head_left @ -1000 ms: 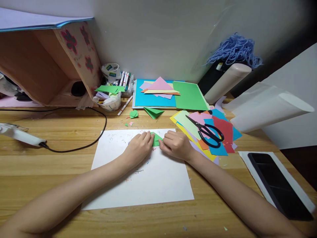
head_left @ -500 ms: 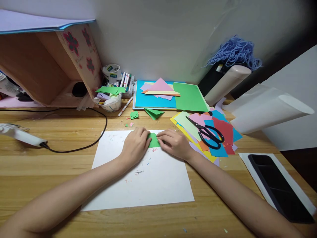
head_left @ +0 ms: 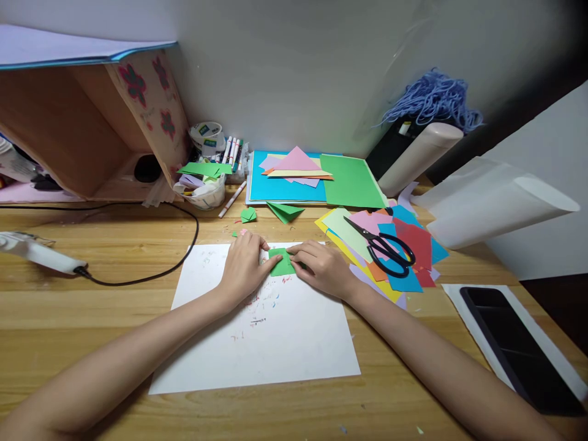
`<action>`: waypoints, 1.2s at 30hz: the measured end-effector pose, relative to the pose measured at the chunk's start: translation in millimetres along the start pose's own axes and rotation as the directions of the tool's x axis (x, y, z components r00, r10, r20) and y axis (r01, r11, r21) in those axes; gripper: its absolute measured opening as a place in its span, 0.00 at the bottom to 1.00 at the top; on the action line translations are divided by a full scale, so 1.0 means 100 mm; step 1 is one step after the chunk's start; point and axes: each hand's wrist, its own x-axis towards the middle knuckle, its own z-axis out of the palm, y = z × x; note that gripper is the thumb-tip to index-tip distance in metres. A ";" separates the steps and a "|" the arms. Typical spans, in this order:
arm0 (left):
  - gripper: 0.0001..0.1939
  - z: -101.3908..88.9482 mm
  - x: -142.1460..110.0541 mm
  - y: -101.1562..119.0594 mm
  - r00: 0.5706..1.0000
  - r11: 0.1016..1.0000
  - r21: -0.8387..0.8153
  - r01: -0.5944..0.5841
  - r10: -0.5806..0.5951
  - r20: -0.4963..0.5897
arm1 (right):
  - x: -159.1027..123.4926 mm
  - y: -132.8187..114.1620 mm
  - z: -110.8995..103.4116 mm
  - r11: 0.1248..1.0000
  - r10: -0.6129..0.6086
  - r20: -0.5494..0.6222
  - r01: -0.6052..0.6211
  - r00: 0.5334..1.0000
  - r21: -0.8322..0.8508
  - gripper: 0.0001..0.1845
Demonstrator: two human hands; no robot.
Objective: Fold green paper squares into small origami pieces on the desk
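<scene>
Wooden desk (head_left: pixel 92 312), forearms (head_left: pixel 151 340) converging, left fingers (head_left: pixel 273 263) parted, touching green paper (head_left: pixel 283 269), right fingers (head_left: pixel 301 248) pinching it

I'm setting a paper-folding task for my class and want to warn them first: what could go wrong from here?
1. The small green paper lies under the left hand's thumb and the right hand's fingertips; a slip there might leave a crooked crease.
2. The scissors lie on the coloured papers near the right hand, so a sideways sweep could knock them.
3. Coloured marks on the white sheet might rub off onto the green paper.
</scene>
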 end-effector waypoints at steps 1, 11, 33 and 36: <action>0.13 0.00 0.00 0.00 1.000 1.000 -0.018 0.001 -0.001 0.002 | 0.00 0.00 0.00 1.000 -0.001 0.000 0.001 1.000 -0.001 0.06; 0.04 0.00 -0.03 0.02 0.987 0.984 -0.084 -0.156 0.159 0.035 | 0.01 -0.01 -0.01 1.000 0.009 0.044 -0.010 0.999 0.029 0.07; 0.09 0.04 -0.05 0.01 0.863 0.848 0.185 -0.496 0.506 -0.005 | 0.04 -0.04 -0.05 1.000 0.008 0.068 -0.009 0.998 0.003 0.08; 0.09 0.03 -0.06 0.01 0.859 0.842 0.200 -0.501 0.512 -0.003 | 0.05 -0.04 -0.06 1.000 0.009 0.083 -0.010 0.997 0.005 0.07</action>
